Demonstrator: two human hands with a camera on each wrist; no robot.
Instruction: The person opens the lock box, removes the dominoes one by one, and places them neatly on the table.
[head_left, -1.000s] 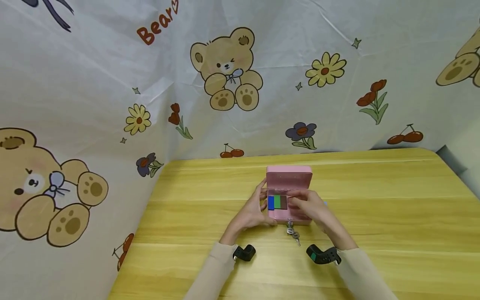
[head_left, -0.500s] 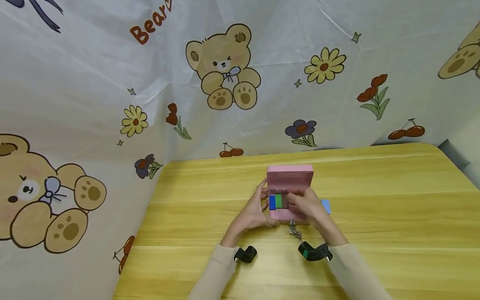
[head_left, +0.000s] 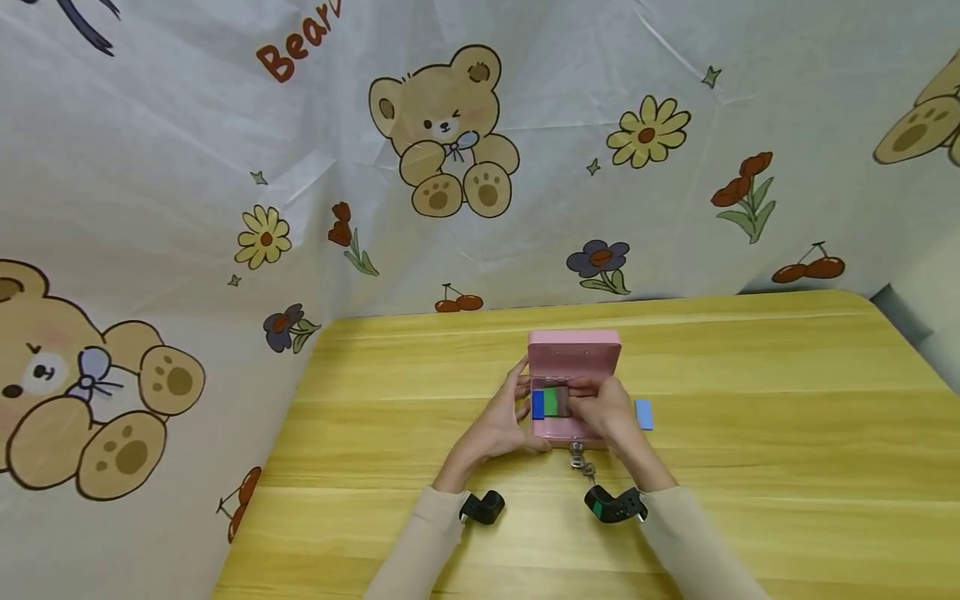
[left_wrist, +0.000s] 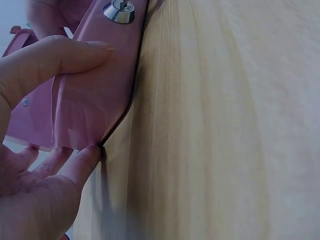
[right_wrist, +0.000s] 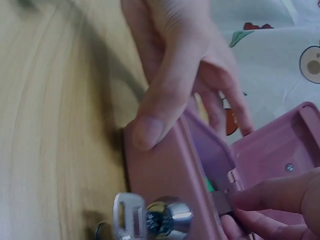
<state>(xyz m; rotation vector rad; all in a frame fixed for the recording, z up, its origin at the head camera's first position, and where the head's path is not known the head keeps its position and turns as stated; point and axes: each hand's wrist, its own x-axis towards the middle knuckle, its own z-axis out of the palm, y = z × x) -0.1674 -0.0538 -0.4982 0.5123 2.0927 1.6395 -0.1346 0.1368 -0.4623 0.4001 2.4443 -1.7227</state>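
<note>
A pink metal cash box (head_left: 573, 357) stands on the table with its lid up. My left hand (head_left: 498, 423) grips the box's left side, thumb on the front wall and fingers at the side. Inside, a dark blue block (head_left: 537, 405), a green block (head_left: 551, 402) and a brown block (head_left: 562, 402) sit side by side. My right hand (head_left: 609, 407) reaches into the box. In the right wrist view its fingertips pinch the brown block (right_wrist: 221, 202), partly hidden. A key (right_wrist: 129, 215) sits in the front lock (right_wrist: 172, 217), with another hanging below.
A light blue flat piece (head_left: 644, 414) lies on the wooden table (head_left: 750, 467) just right of the box. A white cloth (head_left: 540, 250) printed with bears and flowers hangs behind the table and along its left. Black wrist devices (head_left: 483, 507) are on both wrists.
My right hand has shifted left and further over the box, uncovering the light blue piece at the right. The green and brown blocks now stand slightly tilted. My left hand keeps its grip.
</note>
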